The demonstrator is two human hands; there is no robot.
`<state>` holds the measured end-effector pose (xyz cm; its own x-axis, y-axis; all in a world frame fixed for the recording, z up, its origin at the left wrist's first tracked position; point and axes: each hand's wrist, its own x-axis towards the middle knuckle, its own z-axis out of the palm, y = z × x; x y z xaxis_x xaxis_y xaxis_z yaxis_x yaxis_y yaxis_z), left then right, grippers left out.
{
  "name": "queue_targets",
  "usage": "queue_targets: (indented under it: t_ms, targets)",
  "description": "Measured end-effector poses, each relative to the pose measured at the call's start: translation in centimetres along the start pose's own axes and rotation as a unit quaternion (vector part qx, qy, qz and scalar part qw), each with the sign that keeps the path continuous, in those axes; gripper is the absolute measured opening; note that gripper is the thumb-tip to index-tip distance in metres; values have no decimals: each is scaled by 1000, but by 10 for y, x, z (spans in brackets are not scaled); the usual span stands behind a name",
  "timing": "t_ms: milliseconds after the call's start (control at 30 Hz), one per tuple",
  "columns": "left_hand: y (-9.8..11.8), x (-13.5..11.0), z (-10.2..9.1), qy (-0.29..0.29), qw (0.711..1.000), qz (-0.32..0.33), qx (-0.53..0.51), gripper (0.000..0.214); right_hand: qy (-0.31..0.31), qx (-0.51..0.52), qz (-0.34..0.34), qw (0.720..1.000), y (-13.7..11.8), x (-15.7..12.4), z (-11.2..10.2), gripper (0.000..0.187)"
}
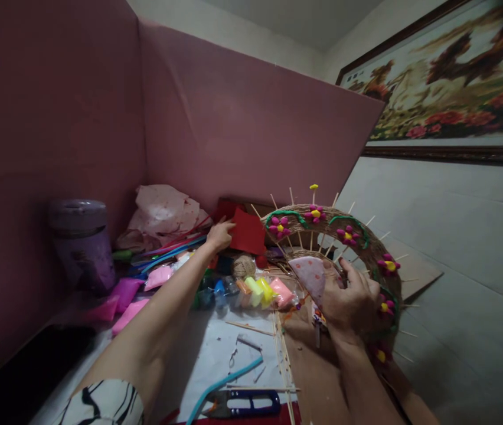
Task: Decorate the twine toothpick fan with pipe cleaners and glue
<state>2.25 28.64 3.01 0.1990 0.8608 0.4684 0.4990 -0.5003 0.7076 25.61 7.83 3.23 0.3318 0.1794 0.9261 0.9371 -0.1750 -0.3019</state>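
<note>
My left hand [219,235] reaches far forward and its fingers close on the edge of a red felt sheet [248,232] at the back of the table. My right hand [349,300] grips a half-round craft piece [369,251] wound with brown twine. Pink and yellow flowers, green cord and several thin wooden sticks poke out of its arc. A pale pink fan-shaped panel [310,275] sits at its centre, under my right thumb.
Packets of coloured clay [260,291], a twine ball [244,265], pipe cleaners [176,249], pink packets [126,293] and crumpled paper [163,215] crowd the table. A purple jar [82,245] stands left. Scissors [242,404] and a blue pipe cleaner [225,382] lie near. Pink boards wall the back.
</note>
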Motion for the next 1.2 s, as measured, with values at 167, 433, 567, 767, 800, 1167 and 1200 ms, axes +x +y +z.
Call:
queue_targets:
  t_ms: [167, 433, 567, 767, 800, 1167, 1200]
  targets:
    - [3, -12, -1, -14, 984, 51, 171, 62, 3, -1, -2, 1000, 1, -1, 1, 50]
    - [20, -16, -2, -25, 948, 144, 283, 66, -17, 11, -2, 1000, 0, -1, 0, 52]
    - [18, -17, -4, 13, 971, 95, 221, 57, -18, 9, -2, 1000, 0, -1, -1, 50]
    - [16, -17, -13, 94, 985, -17, 142, 38, -14, 7, -7, 1000, -2, -2, -2, 46]
    - [16, -17, -15, 119, 984, -39, 125, 38, -13, 5, -9, 1000, -3, -2, -2, 46]
    - [62, -37, -90, 450, 886, -90, -64, 37, -142, -22, -65, 987, -24, -16, -9, 44]
    - [69, -43, -97, 475, 873, -53, -95, 35, -164, -22, -75, 983, -27, -18, -10, 44]
